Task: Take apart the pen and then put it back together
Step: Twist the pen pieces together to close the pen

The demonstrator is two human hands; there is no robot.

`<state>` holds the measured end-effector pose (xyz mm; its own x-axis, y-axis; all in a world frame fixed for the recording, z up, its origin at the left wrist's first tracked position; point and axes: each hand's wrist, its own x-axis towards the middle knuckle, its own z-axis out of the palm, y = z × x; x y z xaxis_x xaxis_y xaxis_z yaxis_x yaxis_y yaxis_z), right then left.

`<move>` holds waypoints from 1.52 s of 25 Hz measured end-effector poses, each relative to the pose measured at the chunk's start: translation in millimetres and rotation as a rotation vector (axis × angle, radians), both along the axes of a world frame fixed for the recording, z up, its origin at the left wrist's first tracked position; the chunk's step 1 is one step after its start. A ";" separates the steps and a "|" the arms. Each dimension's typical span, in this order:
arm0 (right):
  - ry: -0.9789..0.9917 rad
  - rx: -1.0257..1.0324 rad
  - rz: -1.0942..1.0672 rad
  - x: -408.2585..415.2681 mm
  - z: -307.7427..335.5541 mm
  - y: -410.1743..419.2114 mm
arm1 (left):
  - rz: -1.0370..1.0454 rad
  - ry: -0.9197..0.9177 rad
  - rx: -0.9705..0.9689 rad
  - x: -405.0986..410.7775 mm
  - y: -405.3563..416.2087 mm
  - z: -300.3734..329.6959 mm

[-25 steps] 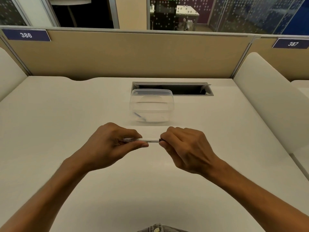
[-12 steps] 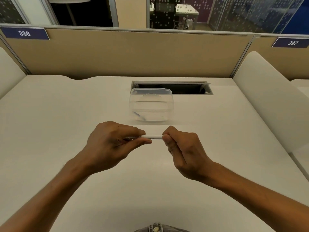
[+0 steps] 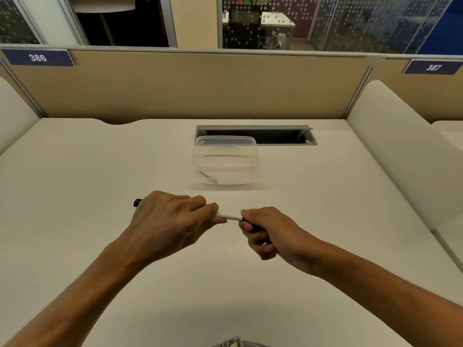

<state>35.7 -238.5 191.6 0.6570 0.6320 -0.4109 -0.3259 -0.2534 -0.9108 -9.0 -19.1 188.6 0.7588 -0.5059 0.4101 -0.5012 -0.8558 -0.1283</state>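
I hold a white pen [image 3: 230, 216] level above the middle of the white desk [image 3: 100, 171], between both hands. My left hand [image 3: 170, 219] is closed around the left part of the barrel, and the pen's black end [image 3: 137, 203] sticks out past its back. My right hand [image 3: 269, 232] pinches the pen's dark right end between thumb and fingers. Only a short white stretch of barrel shows between the hands.
A clear plastic container [image 3: 225, 160] stands just beyond the hands, with a small blue-tipped part inside. Behind it is an open cable slot [image 3: 280, 136] in the desk. A beige partition [image 3: 190, 86] closes the far edge, and white side panels [image 3: 400, 146] flank the desk.
My left hand has rolled over, so the pen's black end now sticks out on its left. My right hand has turned downward on the pen's right end.
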 end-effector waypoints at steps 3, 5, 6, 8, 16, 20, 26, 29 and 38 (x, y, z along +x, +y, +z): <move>-0.638 -0.108 -0.030 -1.8 -11.7 -0.7 | 0.031 0.118 -0.183 1.8 0.4 3.0; -1.186 -0.261 0.011 1.8 -14.3 -4.8 | 0.056 0.208 -0.347 2.2 2.0 5.7; -1.393 -0.297 0.039 4.4 -13.5 -6.8 | 0.063 0.267 -0.420 2.3 3.2 7.5; -1.621 -0.295 0.102 9.0 -11.5 -10.4 | 0.045 0.380 -0.520 2.4 4.6 10.0; -1.759 -0.206 0.106 18.3 -3.5 -9.9 | -0.031 0.500 -0.690 1.4 1.8 19.1; -1.419 -0.065 0.024 10.0 -3.4 -6.9 | 0.009 0.324 -0.589 -2.3 -6.0 20.0; -0.297 0.066 -0.039 0.0 8.8 0.7 | 0.046 0.009 -0.072 -1.3 -2.6 12.1; -0.288 0.026 0.000 2.2 9.6 0.8 | 0.050 0.026 -0.104 0.2 0.3 10.2; -1.750 -0.256 0.137 18.0 -0.9 -8.7 | 0.028 0.419 -0.607 4.7 4.5 14.2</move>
<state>53.7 -247.1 190.7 0.3470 0.7532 0.5588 0.9255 -0.3713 -0.0743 -4.4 -14.6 202.8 0.9225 -0.2604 0.2851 -0.3815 -0.7283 0.5693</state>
